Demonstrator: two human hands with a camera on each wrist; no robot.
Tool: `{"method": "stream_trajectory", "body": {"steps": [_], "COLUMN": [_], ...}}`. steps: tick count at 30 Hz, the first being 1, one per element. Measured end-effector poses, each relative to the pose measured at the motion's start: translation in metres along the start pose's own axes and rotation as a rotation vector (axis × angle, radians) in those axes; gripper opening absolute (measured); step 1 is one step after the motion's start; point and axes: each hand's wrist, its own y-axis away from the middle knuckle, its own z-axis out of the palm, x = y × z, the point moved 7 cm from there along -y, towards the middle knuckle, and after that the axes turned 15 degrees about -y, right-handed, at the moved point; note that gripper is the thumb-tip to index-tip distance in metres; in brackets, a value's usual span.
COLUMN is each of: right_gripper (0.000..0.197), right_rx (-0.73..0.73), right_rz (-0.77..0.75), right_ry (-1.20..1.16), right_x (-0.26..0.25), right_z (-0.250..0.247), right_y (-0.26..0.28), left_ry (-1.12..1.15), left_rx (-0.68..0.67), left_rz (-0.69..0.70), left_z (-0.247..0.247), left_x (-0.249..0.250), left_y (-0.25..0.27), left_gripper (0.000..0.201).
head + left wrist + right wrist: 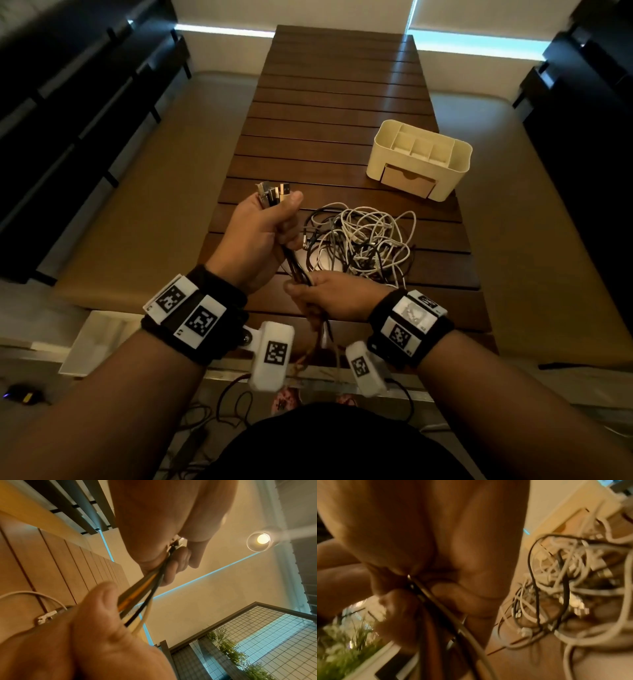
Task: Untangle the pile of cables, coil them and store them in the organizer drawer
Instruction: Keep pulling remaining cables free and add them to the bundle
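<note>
A person stands at the near end of a long slatted wooden table [329,102], seen from a head camera looking down at both hands.

The left hand [255,240] is raised above the table, fingers curled around a bundle of cables [296,265]. Several plugs [272,193] stick up together out of the top of its fist. The bundle runs down and toward the person into the right hand [329,296], which grips the same cables lower down. Below that hand the cables hang past the table edge.

Just right of the hands a tangled pile [363,245] of white, grey and black cables lies on the table. Whether the held cables still run into it cannot be told.

Farther back and to the right sits a cream organizer [419,159] with open compartments on top and a small drawer [407,181] in its front. The drawer looks closed, and no cables show in the organizer.

The task seems to be at an early stage. A few cables are gathered by their plug ends, but nothing is coiled or stored, and most of the pile is still knotted. Opening the drawer also remains.
</note>
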Motion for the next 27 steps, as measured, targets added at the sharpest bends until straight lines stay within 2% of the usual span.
{"method": "stream_trajectory", "body": {"steps": [3, 6, 9, 11, 13, 16, 18, 19, 21, 23, 25, 27], "right_gripper": [0.035, 0.024, 0.056, 0.059, 0.039, 0.014, 0.024, 0.036, 0.063, 0.073, 0.065, 0.047], "right_rx": [0.012, 0.012, 0.053, 0.119, 0.269, 0.649, 0.862, 0.902, 0.861, 0.779, 0.768, 0.811], "right_rz": [0.029, 0.024, 0.068, 0.029, -0.095, -0.279, -0.289, -0.251, -0.1, 0.032, 0.035, -0.008], "right_ry": [0.053, 0.373, 0.328, 0.237, 0.178, 0.114, 0.171, 0.22, 0.325, 0.38, 0.388, 0.367], "right_x": [0.001, 0.001, 0.0, -0.008, -0.018, -0.026, -0.02, -0.014, 0.003, 0.022, 0.032, 0.033], "right_z": [-0.011, -0.025, -0.047, -0.068, -0.096, -0.143, -0.168, -0.176, -0.18, -0.176, -0.174, -0.177], "right_y": [0.001, 0.005, 0.01, 0.017, 0.026, 0.045, 0.051, 0.049, 0.038, 0.026, 0.018, 0.014], "left_ry": [0.048, 0.075, 0.051, 0.042, 0.026, 0.003, -0.01, -0.014, -0.017, -0.019, -0.038, -0.065], "left_rx": [-0.033, -0.038, -0.023, 0.002, 0.017, 0.025, 0.036, 0.044, 0.061, 0.078, 0.088, 0.09], "left_rz": [-0.019, -0.078, -0.101, -0.112, -0.129, -0.126, -0.125, -0.124, -0.125, -0.13, -0.142, -0.162], "left_z": [0.006, 0.007, 0.002, -0.003, -0.009, -0.014, -0.017, -0.018, -0.02, -0.02, -0.021, -0.023], "left_x": [-0.005, -0.014, -0.022, -0.026, -0.028, -0.027, -0.026, -0.026, -0.026, -0.026, -0.029, -0.035], "left_y": [0.002, 0.006, 0.011, 0.013, 0.017, 0.02, 0.021, 0.021, 0.021, 0.021, 0.019, 0.017], "left_gripper": [0.007, 0.026, 0.027, 0.025, 0.022, 0.018, 0.016, 0.016, 0.015, 0.014, 0.014, 0.014]}}
